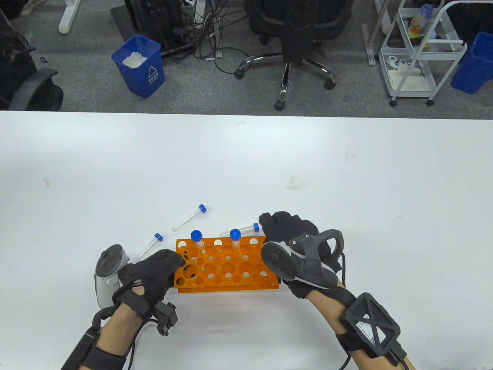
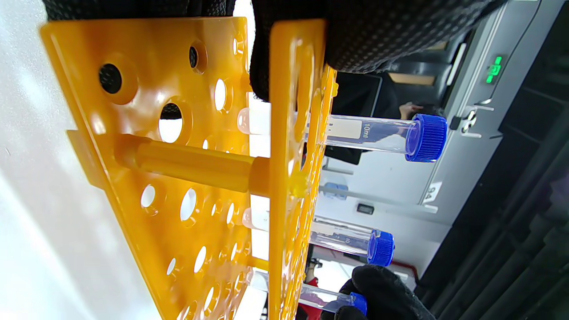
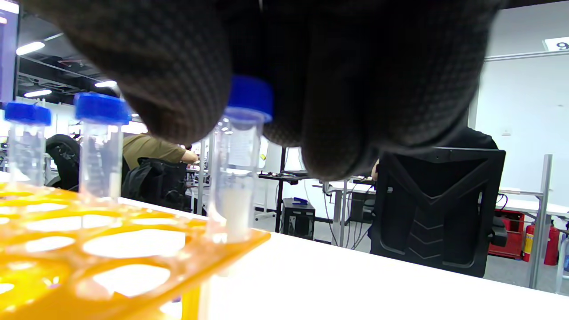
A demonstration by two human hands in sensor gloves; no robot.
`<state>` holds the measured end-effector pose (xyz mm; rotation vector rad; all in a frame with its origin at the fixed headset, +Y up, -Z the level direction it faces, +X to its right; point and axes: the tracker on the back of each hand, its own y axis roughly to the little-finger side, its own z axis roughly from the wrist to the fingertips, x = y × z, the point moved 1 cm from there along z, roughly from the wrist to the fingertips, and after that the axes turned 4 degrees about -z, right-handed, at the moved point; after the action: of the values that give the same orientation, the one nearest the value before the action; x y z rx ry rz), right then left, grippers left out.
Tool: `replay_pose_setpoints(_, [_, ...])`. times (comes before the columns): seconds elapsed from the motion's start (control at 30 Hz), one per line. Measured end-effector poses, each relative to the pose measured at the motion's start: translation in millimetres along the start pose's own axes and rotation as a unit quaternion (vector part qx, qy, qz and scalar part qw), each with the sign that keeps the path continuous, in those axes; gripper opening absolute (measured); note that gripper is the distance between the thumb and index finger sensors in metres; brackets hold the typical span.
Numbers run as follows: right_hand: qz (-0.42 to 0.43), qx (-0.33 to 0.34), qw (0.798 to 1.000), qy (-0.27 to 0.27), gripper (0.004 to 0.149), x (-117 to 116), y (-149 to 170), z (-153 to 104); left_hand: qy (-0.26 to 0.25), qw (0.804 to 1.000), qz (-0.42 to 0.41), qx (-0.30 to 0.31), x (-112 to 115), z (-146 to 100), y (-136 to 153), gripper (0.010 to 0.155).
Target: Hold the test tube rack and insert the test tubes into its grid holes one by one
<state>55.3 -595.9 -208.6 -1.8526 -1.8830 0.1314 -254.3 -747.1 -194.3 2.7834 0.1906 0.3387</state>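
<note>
Clear test tube [image 3: 233, 173] stands upright.

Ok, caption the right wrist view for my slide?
Right hand lowers a blue-capped tube into the orange rack's corner hole.

Grey floor [image 1: 215, 92], black office chair [image 1: 296, 34]

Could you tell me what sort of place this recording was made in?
Probably an open-plan office or lab workroom: a white table, an office chair and a blue recycling bin on grey carpet, with tangled cables under desks.
</note>
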Motion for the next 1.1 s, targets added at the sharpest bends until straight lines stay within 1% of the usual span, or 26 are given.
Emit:
replay_pose_setpoints(0.17, [-0.021,0.007,1.000,0.008,0.056,0,-5,-2,-0.001,1.000,0.000,0.002,0,0,0,0.040])
replay_pose_setpoints(0.43, [-0.032,0.005,0.999,-0.006,0.060,-1,-5,-2,0.000,1.000,0.003,0.001,0,0,0,0.040])
replay_pose_setpoints(0.57, [-0.024,0.003,1.000,-0.009,0.062,2,-3,-3,0.002,1.000,0.003,0.001,0,0,0,0.040])
replay_pose_setpoints(0.7, [-0.023,0.004,1.000,-0.011,0.065,10,0,-6,0.001,1.000,0.004,0.000,0,0,0,0.040])
replay_pose_setpoints(0.83, [-0.008,-0.007,1.000,0.015,0.066,26,6,-10,0.000,1.000,0.004,0.002,0,0,0,0.040])
replay_pose_setpoints(0.9, [0.001,-0.013,1.000,0.029,0.065,32,10,-13,0.000,1.000,0.003,0.002,0,0,0,0.040])
replay_pose_setpoints(0.97, [0.018,-0.024,0.998,0.051,0.063,40,15,-19,0.000,1.000,0.002,0.002,0,0,0,0.040])
replay_pose_setpoints(1.03, [0.036,-0.043,0.994,0.088,0.061,48,22,-28,0.000,1.000,0.004,0.002,0,0,0,0.041])
replay_pose_setpoints(1.1, [0.057,-0.060,0.990,0.116,0.059,51,28,-36,0.001,1.000,0.004,0.002,0,0,0,0.040])
